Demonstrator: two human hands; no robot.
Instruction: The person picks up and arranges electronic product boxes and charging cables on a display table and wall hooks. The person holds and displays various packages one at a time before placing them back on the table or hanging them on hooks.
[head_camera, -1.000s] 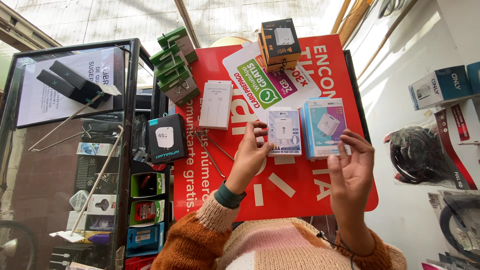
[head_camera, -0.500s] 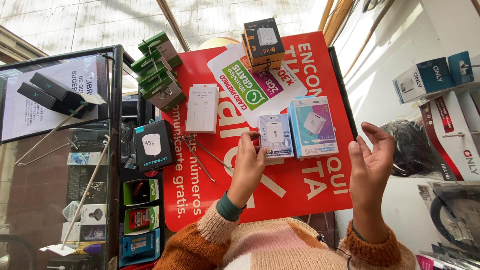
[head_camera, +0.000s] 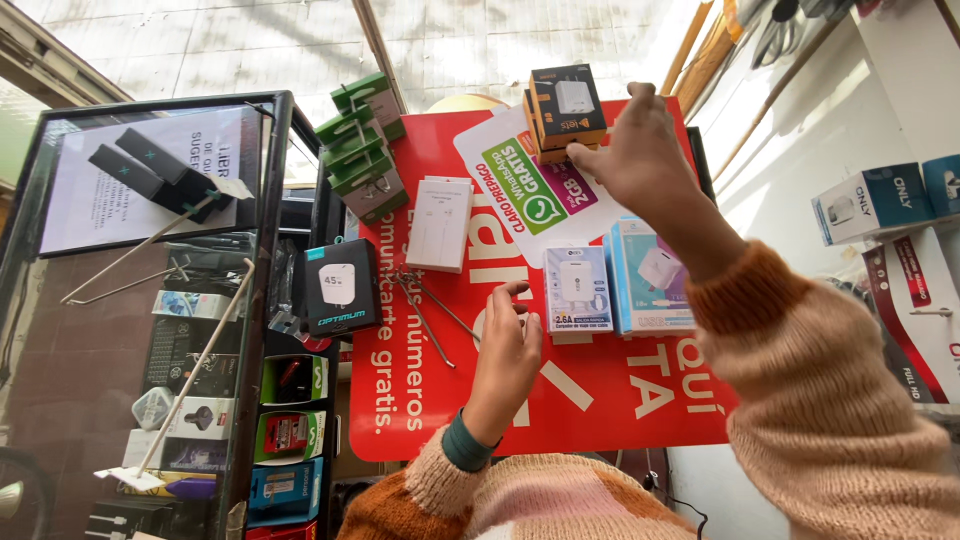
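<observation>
My left hand rests on the red board with fingers spread, just left of a small white charger box. It holds nothing. My right hand reaches far up to the stack of black and orange charger boxes, fingertips touching its lower right side. A light blue charger box lies under my right forearm. A plain white box and a black charger box lie to the left.
Green boxes are stacked at the board's upper left. Metal hooks lie on the board. A glass display case with packaged goods stands at left. Boxed items line the shelf at right.
My right hand has risen from beside the light blue box up to the black and orange stack. My left hand has let go of the small white box and drawn back slightly.
</observation>
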